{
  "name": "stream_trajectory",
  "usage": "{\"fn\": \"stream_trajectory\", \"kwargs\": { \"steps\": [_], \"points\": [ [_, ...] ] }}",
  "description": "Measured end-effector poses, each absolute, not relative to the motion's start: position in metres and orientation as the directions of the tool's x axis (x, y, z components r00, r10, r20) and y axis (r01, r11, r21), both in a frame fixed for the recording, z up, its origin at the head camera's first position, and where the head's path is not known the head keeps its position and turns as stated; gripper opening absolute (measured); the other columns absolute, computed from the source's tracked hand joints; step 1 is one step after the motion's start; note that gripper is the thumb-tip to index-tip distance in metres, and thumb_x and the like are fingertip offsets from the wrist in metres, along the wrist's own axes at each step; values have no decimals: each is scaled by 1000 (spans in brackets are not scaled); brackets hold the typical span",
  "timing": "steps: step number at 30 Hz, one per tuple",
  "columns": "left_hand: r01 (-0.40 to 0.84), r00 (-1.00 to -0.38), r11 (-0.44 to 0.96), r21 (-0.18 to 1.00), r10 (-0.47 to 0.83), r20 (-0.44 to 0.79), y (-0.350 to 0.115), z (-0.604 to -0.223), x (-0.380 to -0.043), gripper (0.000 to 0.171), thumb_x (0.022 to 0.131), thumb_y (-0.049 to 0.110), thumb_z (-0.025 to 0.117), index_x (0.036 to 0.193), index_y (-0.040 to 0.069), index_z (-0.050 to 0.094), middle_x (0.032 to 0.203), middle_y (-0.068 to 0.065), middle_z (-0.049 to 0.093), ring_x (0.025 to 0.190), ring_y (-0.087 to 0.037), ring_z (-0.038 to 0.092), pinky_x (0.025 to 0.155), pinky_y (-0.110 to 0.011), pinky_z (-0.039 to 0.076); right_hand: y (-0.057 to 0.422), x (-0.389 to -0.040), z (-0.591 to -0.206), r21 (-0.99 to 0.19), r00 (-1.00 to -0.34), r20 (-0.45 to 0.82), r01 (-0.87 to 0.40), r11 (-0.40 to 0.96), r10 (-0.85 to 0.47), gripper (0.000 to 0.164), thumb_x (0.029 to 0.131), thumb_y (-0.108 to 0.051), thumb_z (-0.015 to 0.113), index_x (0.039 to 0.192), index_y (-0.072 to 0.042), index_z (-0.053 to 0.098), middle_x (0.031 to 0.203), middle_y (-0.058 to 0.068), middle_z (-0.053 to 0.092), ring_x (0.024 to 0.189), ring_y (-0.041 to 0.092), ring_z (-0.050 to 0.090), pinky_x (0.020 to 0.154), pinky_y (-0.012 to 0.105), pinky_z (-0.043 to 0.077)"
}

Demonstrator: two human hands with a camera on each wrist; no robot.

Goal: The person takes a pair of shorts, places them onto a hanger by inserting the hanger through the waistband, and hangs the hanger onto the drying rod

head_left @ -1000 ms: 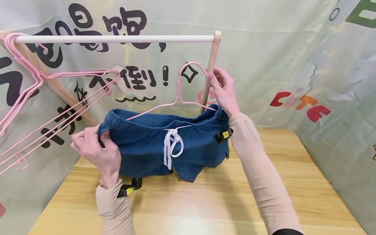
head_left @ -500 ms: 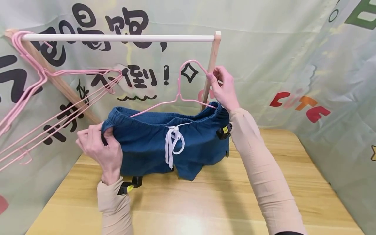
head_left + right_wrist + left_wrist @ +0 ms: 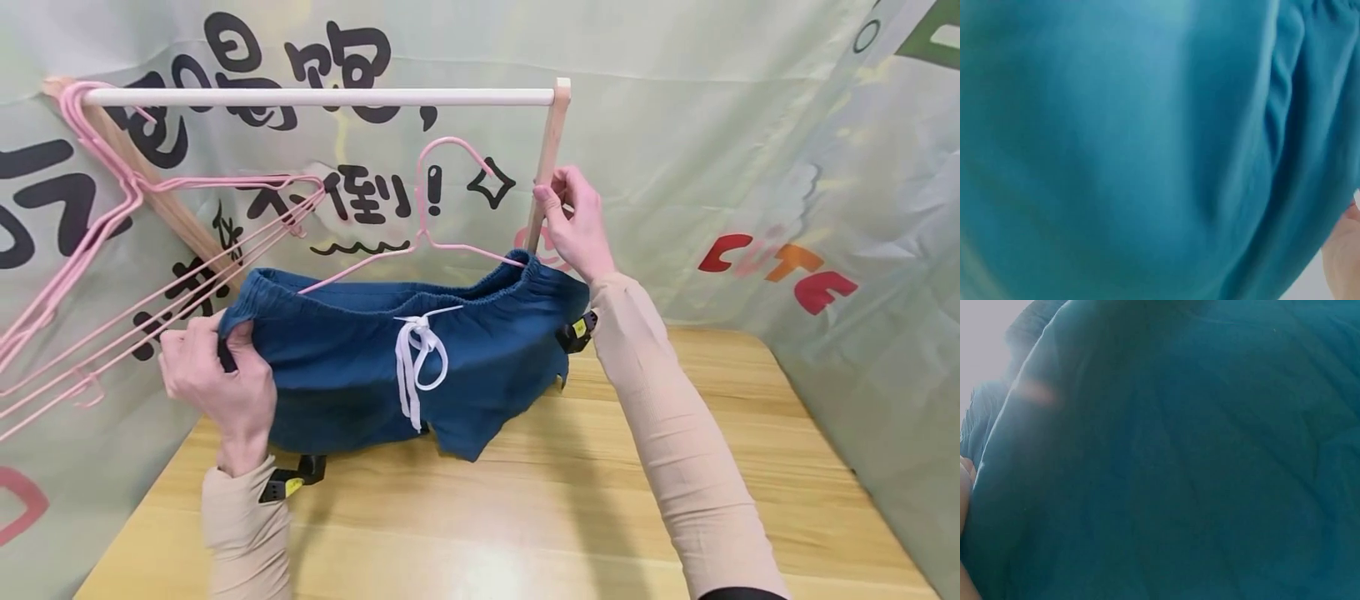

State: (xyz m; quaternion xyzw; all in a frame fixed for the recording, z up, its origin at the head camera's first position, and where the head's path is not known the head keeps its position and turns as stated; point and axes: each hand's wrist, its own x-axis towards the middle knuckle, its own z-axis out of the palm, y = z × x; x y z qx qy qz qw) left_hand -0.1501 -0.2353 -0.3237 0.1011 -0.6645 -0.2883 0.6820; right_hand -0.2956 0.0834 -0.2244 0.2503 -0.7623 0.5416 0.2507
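Note:
Blue shorts [image 3: 337,367] with a white drawstring [image 3: 420,358] hang in front of me on a pink hanger [image 3: 424,225], whose arms run into the open waistband. My left hand [image 3: 225,375] pinches the left end of the waistband between thumb and fingers. My right hand [image 3: 576,221] grips the wooden post [image 3: 551,142] of a clothes rack, right of the hanger's hook. That hook stands below the white rail [image 3: 322,97], apart from it. Blue cloth [image 3: 1166,456] fills most of the left wrist view, and shorts fabric [image 3: 1116,150] covers much of the right wrist view.
Several pink hangers [image 3: 131,179] hang from the rail's left end. Below lies a wooden tabletop [image 3: 450,533]. A pale printed curtain [image 3: 675,167] stands behind and on the right.
My left hand has moved left, taking the shorts and hanger along. The hook's tip has shifted from beside my right thumb to left of the post. My right hand stays at the post.

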Motion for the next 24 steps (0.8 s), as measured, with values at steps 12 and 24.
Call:
{"fn": "stream_trajectory", "kwargs": {
  "steps": [12,24],
  "points": [
    [138,12,864,484,-490,872,-273,-305,-128,39,81,40,59,78,2,65,72,-18,59,75,-35,49,67,-36,29,84,-293,-224,-692,-744,656,-659,295,-122,23,89,-17,52,100,4,50,78,-5,49,67,12,49,69,18,47],
    [59,55,895,442,-445,894,-298,-292,-116,38,81,38,60,81,2,66,75,-19,62,78,-37,53,71,-45,31,84,-290,-223,-689,-746,654,-655,310,-125,23,90,-17,51,100,3,49,78,-4,48,69,13,49,67,18,46]
  ]
}}
